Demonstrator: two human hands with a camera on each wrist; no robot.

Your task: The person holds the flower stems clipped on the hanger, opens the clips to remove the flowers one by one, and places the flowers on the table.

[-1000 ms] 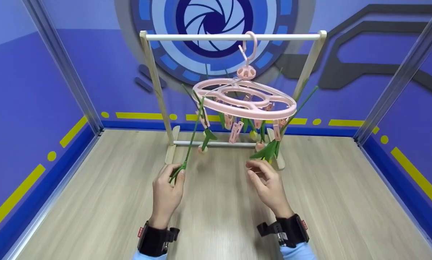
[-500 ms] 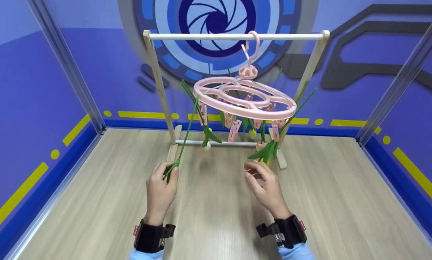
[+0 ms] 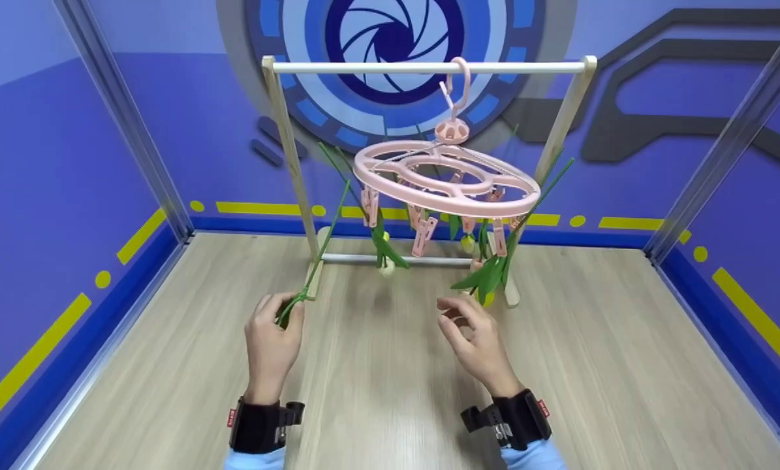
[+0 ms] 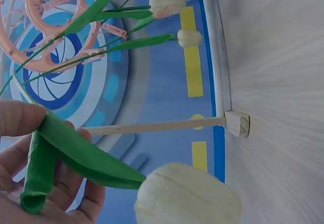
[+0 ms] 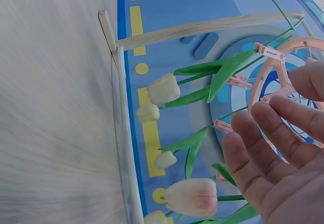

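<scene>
In the head view my left hand (image 3: 273,339) pinches an artificial tulip by its green leaves, with the stem (image 3: 327,238) slanting up toward the rack. Its white bloom (image 4: 188,196) hangs below the fingers in the left wrist view. A pink round clip hanger (image 3: 448,203) hangs tilted, lower on the right. Several tulips dangle upside down from its clips, among them a white tulip (image 3: 387,267) on the left and a leafy green bunch (image 3: 491,275) on the right. My right hand (image 3: 478,343) hovers below that bunch, fingers loosely bent, holding nothing.
A rack with a white top bar (image 3: 376,67) and wooden legs (image 3: 288,156) carries the hanger's hook. One pink clothespin (image 3: 424,236) at the front hangs without a flower. Blue-purple panels (image 3: 148,124) enclose the wooden tabletop (image 3: 390,391) at the back and sides.
My left hand has drawn left with its tulip, away from the hanger. The white tulip clipped at the hanger's left has swung slightly right. My right hand has barely moved.
</scene>
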